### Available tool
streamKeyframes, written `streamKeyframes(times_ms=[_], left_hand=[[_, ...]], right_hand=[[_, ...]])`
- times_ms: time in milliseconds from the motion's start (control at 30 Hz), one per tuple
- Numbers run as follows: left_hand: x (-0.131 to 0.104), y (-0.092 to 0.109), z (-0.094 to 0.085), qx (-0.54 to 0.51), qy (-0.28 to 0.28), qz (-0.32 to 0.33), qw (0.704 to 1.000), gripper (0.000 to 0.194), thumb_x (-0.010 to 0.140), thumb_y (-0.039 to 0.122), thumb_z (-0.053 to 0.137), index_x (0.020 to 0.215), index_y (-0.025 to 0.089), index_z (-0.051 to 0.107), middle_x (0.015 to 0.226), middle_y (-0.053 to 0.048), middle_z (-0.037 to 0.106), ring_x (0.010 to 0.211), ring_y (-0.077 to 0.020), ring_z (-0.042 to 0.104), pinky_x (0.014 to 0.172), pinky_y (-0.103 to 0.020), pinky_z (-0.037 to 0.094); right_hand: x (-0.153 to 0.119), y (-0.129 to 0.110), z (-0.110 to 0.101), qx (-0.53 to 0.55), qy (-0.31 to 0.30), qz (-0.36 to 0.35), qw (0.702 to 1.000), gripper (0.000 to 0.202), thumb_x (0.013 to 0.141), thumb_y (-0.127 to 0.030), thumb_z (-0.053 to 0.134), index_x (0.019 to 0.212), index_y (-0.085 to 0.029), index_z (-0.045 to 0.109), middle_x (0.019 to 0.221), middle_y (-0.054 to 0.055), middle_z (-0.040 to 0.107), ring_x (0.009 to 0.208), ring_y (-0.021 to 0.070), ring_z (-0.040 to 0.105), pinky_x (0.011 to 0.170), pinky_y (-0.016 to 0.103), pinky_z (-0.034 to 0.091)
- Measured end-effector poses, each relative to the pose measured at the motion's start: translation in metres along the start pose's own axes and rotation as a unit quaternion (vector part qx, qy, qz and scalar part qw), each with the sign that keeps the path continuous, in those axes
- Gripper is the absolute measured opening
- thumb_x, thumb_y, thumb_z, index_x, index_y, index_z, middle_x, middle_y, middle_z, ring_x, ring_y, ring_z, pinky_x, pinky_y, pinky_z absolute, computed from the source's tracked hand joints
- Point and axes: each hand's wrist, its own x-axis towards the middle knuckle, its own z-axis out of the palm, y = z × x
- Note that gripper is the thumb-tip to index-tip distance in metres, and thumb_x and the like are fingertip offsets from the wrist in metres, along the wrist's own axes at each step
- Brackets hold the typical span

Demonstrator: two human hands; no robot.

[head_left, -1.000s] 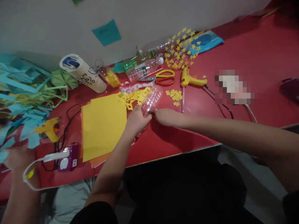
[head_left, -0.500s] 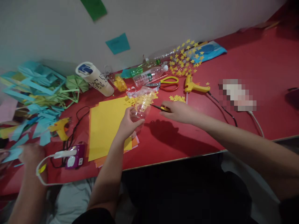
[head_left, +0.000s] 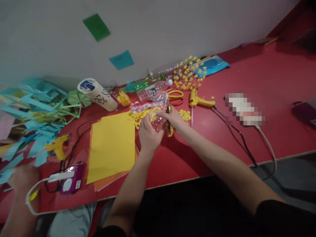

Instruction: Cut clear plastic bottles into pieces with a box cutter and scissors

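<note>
Red table (head_left: 276, 75): yellow sheets (head_left: 112, 144) left of the hands, scissors (head_left: 177, 93) behind, glue gun (head_left: 202, 102) to the right. Clear bottle (head_left: 160, 102) between both hands, blocking part of the scissors; long axis runs away from the wearer, far end slightly right. Left hand (head_left: 150, 135): fingers curled round bottle. Right hand (head_left: 172, 118): fingers closed on yellow-black cutter (head_left: 170, 131), touching bottle. Cutter's blade, bottle's near end hard to make out

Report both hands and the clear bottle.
Left hand gripping clear bottle. Right hand on bottle too, holding yellow-and-black cutter. Yellow stars close behind.
</note>
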Motion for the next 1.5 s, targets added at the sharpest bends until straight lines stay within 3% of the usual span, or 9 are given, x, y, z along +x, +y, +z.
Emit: streamKeyframes(times_ms=[100, 167, 300, 433, 667, 833, 933, 1300, 1500], left_hand=[[0.001, -0.011, 0.0, -0.116, -0.018, -0.065, 0.991, 0.074, 0.07, 0.029, 0.071, 0.131, 0.02, 0.03, 0.133, -0.018, 0.053, 0.119, -0.0309, 0.062, 0.102, -0.05, 0.052], [0.005, -0.019, -0.004, -0.193, -0.016, -0.123, 0.973, 0.067, 0.073, 0.035, 0.069, 0.127, 0.024, 0.031, 0.13, -0.013, 0.055, 0.11, -0.0256, 0.067, 0.098, -0.046, 0.056], [0.016, -0.034, -0.013, -0.242, 0.032, -0.179, 0.953, 0.057, 0.08, 0.036, 0.059, 0.126, 0.026, 0.028, 0.133, -0.013, 0.054, 0.115, -0.0233, 0.067, 0.098, -0.041, 0.057], [0.02, -0.041, -0.013, -0.288, 0.01, -0.216, 0.933, 0.052, 0.082, 0.034, 0.057, 0.126, 0.028, 0.029, 0.134, -0.012, 0.055, 0.118, -0.0227, 0.066, 0.1, -0.042, 0.055], [0.017, -0.039, -0.007, -0.406, 0.041, -0.193, 0.893, 0.066, 0.063, 0.04, 0.077, 0.116, 0.028, 0.04, 0.117, -0.006, 0.058, 0.097, -0.0206, 0.069, 0.092, -0.041, 0.055], [0.015, -0.039, -0.003, -0.454, 0.04, -0.204, 0.866, 0.064, 0.062, 0.036, 0.081, 0.115, 0.029, 0.045, 0.113, -0.005, 0.059, 0.092, -0.0183, 0.067, 0.09, -0.037, 0.053], [0.013, -0.041, 0.001, -0.497, 0.028, -0.214, 0.84, 0.058, 0.063, 0.037, 0.083, 0.111, 0.03, 0.051, 0.111, -0.003, 0.062, 0.094, -0.0187, 0.067, 0.088, -0.035, 0.052], [0.016, -0.035, -0.013, -0.706, -0.11, -0.265, 0.648, 0.052, 0.063, 0.041, 0.078, 0.105, 0.019, 0.058, 0.092, -0.004, 0.072, 0.077, -0.0195, 0.072, 0.075, -0.033, 0.055], [0.018, -0.036, -0.021, -0.724, -0.139, -0.259, 0.624, 0.052, 0.065, 0.041, 0.072, 0.109, 0.017, 0.06, 0.11, -0.011, 0.073, 0.081, -0.0221, 0.073, 0.073, -0.035, 0.058]], right_hand=[[-0.001, 0.006, -0.002, 0.139, 0.015, 0.065, 0.988, 0.054, 0.097, -0.041, 0.041, 0.141, -0.015, 0.025, 0.085, 0.001, 0.06, 0.05, 0.0118, 0.045, 0.051, 0.025, 0.046], [-0.003, 0.01, -0.007, 0.121, 0.014, 0.085, 0.989, 0.053, 0.096, -0.042, 0.041, 0.14, -0.016, 0.028, 0.082, 0.0, 0.06, 0.047, 0.0119, 0.045, 0.049, 0.025, 0.044], [-0.008, 0.014, -0.021, -0.125, -0.015, 0.025, 0.992, 0.048, 0.084, -0.026, 0.056, 0.131, -0.017, 0.05, 0.103, 0.009, 0.067, 0.075, 0.0186, 0.063, 0.068, 0.029, 0.048], [0.001, 0.012, -0.036, -0.377, -0.039, -0.049, 0.924, 0.048, 0.088, -0.016, 0.047, 0.135, -0.018, 0.057, 0.123, 0.015, 0.065, 0.096, 0.0261, 0.065, 0.076, 0.034, 0.047], [0.064, 0.012, -0.071, -0.535, 0.122, -0.112, 0.828, 0.053, 0.096, -0.007, 0.033, 0.147, -0.011, 0.047, 0.142, 0.02, 0.055, 0.129, 0.0346, 0.048, 0.103, 0.048, 0.035], [0.075, 0.024, -0.066, -0.56, 0.059, -0.017, 0.826, 0.038, 0.093, -0.005, 0.037, 0.118, -0.005, 0.065, 0.111, 0.023, 0.069, 0.106, 0.0305, 0.061, 0.081, 0.035, 0.045], [0.079, 0.031, -0.06, -0.572, 0.033, -0.029, 0.819, 0.038, 0.095, -0.007, 0.036, 0.119, -0.004, 0.065, 0.118, 0.024, 0.065, 0.11, 0.0308, 0.06, 0.081, 0.034, 0.044], [0.101, 0.021, -0.052, -0.608, 0.004, -0.02, 0.794, 0.039, 0.095, -0.006, 0.033, 0.125, -0.004, 0.057, 0.119, 0.027, 0.066, 0.111, 0.031, 0.062, 0.084, 0.036, 0.043], [0.1, 0.017, -0.059, -0.591, 0.001, -0.002, 0.807, 0.04, 0.09, -0.008, 0.045, 0.129, -0.005, 0.05, 0.118, 0.026, 0.065, 0.109, 0.0328, 0.064, 0.084, 0.037, 0.044]])
